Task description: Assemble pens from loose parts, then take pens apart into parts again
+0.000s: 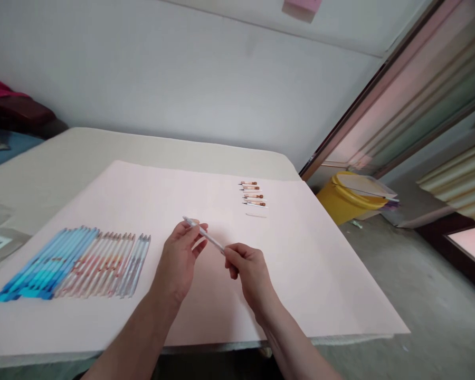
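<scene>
Mid-frame, the left hand [181, 258] and right hand [250, 263] pinch a pen [210, 239], which could slip if either light grip loosens.

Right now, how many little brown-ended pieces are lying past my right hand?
4, in a column beyond your right hand: farthest piece, second piece, third piece, nearest piece. None appears hidden, though they're small and close together.

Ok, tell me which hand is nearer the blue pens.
Left. The left hand is right of the blue pens, with paler pens between; the right hand is farther right, at the lower end of the held pen.
</scene>
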A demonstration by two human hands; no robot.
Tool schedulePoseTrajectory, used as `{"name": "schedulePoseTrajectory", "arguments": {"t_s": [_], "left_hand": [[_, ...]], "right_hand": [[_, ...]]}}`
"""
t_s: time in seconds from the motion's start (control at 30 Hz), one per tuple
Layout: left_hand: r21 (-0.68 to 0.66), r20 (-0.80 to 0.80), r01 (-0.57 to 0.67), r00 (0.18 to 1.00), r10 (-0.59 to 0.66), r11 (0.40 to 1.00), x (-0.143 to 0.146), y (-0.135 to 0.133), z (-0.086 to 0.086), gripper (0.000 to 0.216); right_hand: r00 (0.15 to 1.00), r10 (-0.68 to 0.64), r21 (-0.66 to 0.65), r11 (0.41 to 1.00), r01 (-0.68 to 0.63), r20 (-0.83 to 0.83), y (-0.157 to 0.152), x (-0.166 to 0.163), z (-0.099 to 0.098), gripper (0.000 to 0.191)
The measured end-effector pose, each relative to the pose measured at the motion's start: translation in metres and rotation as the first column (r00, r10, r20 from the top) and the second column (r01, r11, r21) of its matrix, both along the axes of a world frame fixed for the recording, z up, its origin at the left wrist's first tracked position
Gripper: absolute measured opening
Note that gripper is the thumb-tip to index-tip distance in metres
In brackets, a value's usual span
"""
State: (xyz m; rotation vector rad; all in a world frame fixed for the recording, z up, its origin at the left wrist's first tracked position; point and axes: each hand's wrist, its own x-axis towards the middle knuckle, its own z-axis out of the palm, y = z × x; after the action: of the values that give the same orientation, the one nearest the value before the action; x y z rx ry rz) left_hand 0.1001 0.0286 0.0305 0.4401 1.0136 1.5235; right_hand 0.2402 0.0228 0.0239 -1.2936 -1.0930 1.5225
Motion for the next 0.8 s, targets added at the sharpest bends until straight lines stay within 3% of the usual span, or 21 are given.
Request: {"name": "schedulePoseTrajectory", "arguments": {"t_s": [0.1,0.2,0.3,0.4,0.6,0.8], "left_hand": [[-0.020,-0.013,-0.105,0.994,0.105,0.994,-0.002,0.002,-0.003,0.015],[-0.022,-0.019,-0.164,0.986,0.164,0.986,-0.006,0.004,-0.005,0.015],[0.007,-0.014,-0.135,0.991,0.135,0.991,-0.009,0.005,-0.005,0.023],[-0.009,-0.005,-0.107,0.994,0.107,0.994,-0.010,0.004,-0.004,0.022],[-0.049,-0.049,-0.197,0.980,0.195,0.979,-0.013,0.007,-0.007,0.016],[-0.028,0.000,-0.126,0.992,0.126,0.992,-0.015,0.011,-0.009,0.025]], "right_hand": [[0.996,0.008,0.044,0.999,-0.012,0.088,-0.003,-0.005,0.002,0.016],[0.998,0.062,0.001,0.998,-0.062,0.020,-0.005,-0.008,-0.001,0.018],[0.996,0.071,-0.036,0.997,-0.073,-0.045,-0.005,-0.008,-0.006,0.019],[0.998,0.055,-0.020,0.998,-0.055,0.005,-0.003,-0.007,-0.005,0.018],[0.996,0.068,-0.003,0.998,-0.068,0.058,-0.002,-0.011,-0.005,0.017],[0.997,0.062,0.001,0.998,-0.062,0.049,0.000,-0.009,-0.009,0.018]]}}
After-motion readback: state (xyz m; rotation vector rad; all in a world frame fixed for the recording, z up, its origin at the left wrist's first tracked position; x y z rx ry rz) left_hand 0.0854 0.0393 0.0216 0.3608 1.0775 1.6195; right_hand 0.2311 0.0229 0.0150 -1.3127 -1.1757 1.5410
